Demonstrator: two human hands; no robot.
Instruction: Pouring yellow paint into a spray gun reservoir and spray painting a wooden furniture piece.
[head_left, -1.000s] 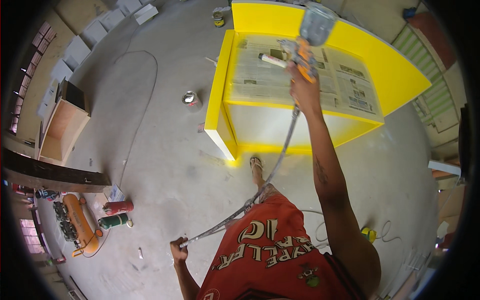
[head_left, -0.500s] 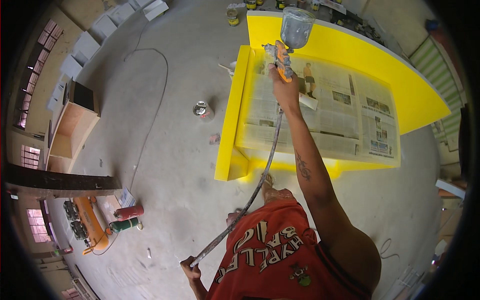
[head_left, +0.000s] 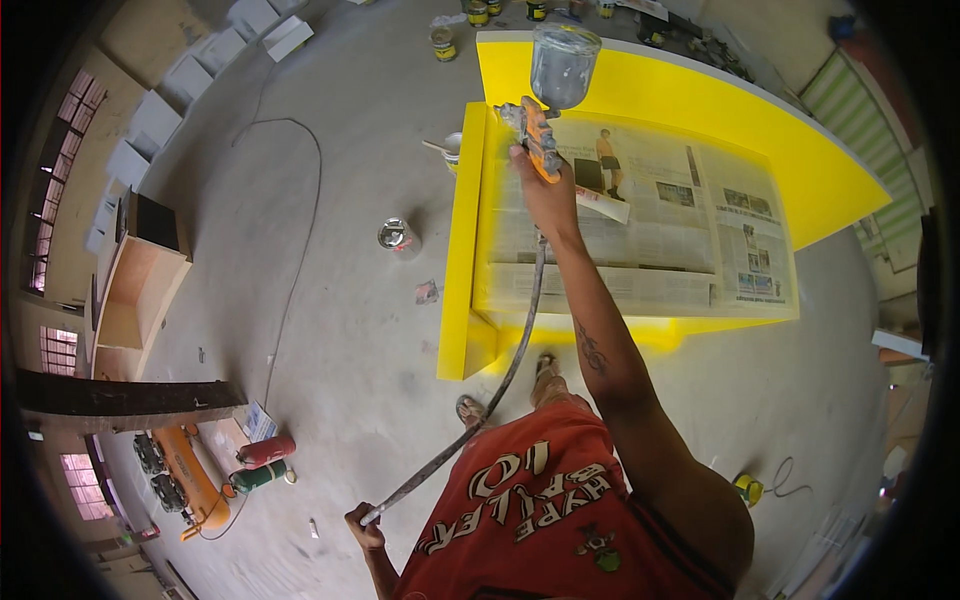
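My right hand (head_left: pixel 550 200) is wrapped round the orange and grey handle of a paint spray gun (head_left: pixel 541 140), its arm stretched forward. A paint-smeared grey cup (head_left: pixel 563 68) tops the gun. From below the grip a dark air hose (head_left: pixel 470 430) curves back to my left hand (head_left: pixel 366 526), which is closed around it near my left side. The gun is over the left part of a bright yellow furniture piece (head_left: pixel 459 250) with a tall curved back panel (head_left: pixel 690 110). Newspaper sheets (head_left: pixel 650 215), with yellow overspray at their edges, cover its middle.
Left of the yellow piece stand a metal can (head_left: pixel 397 236) and a white pail (head_left: pixel 452 150). A thin hose (head_left: pixel 318 200) trails over the concrete floor. An orange air compressor (head_left: pixel 190 475) and a wooden cabinet (head_left: pixel 145 270) are at the left. A yellow can (head_left: pixel 747 488) sits behind my right arm.
My right hand and the spray gun have moved a little left and nearer. The left hand, still on the hose, is slightly lower left. The view has shifted, and both my sandalled feet show more plainly.
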